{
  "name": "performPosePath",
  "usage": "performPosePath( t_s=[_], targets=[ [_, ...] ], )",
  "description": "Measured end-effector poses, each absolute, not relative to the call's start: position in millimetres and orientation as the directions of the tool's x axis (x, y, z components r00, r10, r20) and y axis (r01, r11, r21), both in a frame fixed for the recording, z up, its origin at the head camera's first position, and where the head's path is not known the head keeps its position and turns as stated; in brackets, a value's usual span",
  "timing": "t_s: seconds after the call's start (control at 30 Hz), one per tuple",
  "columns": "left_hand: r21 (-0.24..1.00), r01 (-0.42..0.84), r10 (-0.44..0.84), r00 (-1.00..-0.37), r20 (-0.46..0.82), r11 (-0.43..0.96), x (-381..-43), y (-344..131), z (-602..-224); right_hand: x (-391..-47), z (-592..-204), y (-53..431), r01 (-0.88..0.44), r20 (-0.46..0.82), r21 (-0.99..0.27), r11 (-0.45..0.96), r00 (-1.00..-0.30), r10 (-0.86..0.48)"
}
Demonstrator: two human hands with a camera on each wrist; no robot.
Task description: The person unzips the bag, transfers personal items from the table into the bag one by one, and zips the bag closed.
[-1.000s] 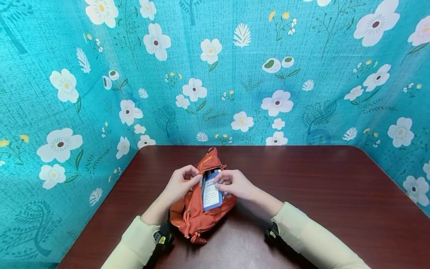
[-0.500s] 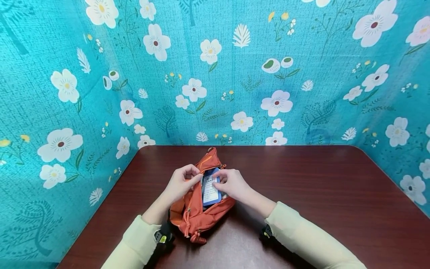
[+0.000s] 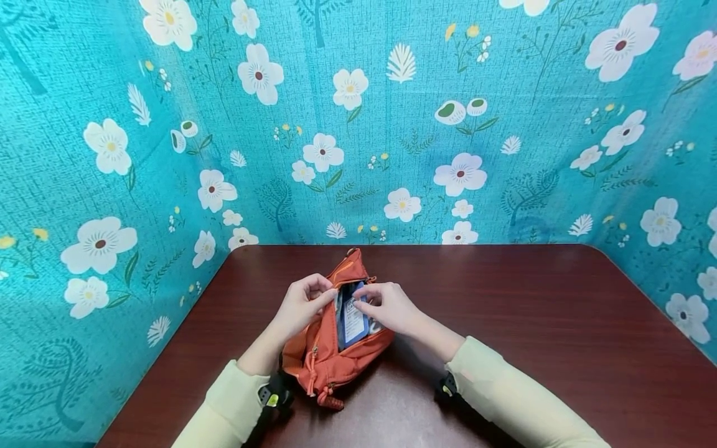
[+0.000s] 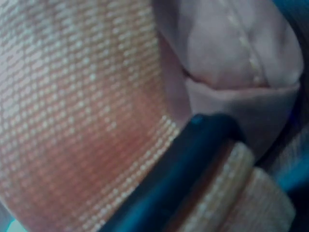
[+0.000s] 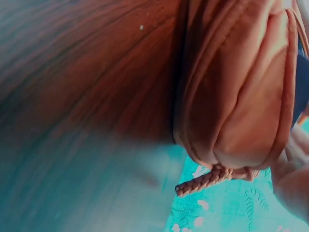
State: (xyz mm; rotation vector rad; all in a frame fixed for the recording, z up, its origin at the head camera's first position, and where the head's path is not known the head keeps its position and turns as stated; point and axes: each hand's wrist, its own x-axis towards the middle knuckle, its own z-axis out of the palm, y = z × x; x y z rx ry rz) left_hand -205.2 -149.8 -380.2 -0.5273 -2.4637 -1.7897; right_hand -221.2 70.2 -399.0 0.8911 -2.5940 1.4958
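An orange zippered bag (image 3: pixel 355 367) lies on the table with its main opening unzipped. Inside the opening sits a blue-edged ID card holder (image 3: pixel 354 326) with a white printed face, tilted, its upper part behind fingers. My right hand (image 3: pixel 396 309) pinches the holder near its top between thumb and fingers. At the opening's left edge, my left hand (image 3: pixel 299 309) pinches the fabric and keeps the mouth spread. The left wrist view is filled by a woven strap (image 4: pixel 72 111) and a black buckle piece (image 4: pixel 178 174). In the right wrist view, the bag's side (image 5: pixel 236 96) shows beside part of my hand (image 5: pixel 294 181).
A dark red-brown wooden table (image 3: pixel 504 323) carries the bag, with a blue floral curtain (image 3: pixel 392 143) behind it. Braided zipper pulls (image 3: pixel 330 399) hang from the bag's near end. A whitish item (image 3: pixel 375 325) shows in the opening by my right hand.
My right hand has shifted slightly left. The card holder first rose a little, then dropped and turned, with less of its face showing now. My left hand has stayed at the bag's edge.
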Motion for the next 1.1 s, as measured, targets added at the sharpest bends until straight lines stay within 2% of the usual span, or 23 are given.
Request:
performPosePath(
  t_s=[0.17,0.27,0.53,0.87,1.1],
  targets=[
    [0.92,0.299,0.244,-0.94,0.238,0.255,-204.7,-148.4,-377.8,-223.3,-401.6,78.4,-0.487,0.281,-0.844,0.225,-0.759,-0.587],
    [0.928,0.29,0.253,-0.94,0.23,0.234,-204.4,-147.0,-376.0,-225.4,-402.6,79.1,-0.507,0.304,-0.84,0.194,-0.735,-0.606],
    [0.956,0.245,0.269,-0.943,0.196,0.162,-204.2,-144.7,-374.3,-229.8,-397.9,80.7,-0.494,0.271,-0.834,0.247,-0.756,-0.596],
    [0.954,0.257,0.271,-0.94,0.209,0.155,-205.9,-145.3,-376.8,-234.8,-390.3,85.9,-0.54,0.281,-0.795,0.277,-0.731,-0.622],
    [0.958,0.255,0.264,-0.94,0.215,0.128,-204.9,-144.2,-377.1,-236.4,-398.7,75.8,-0.575,0.351,-0.776,0.26,-0.736,-0.579]
  ],
)
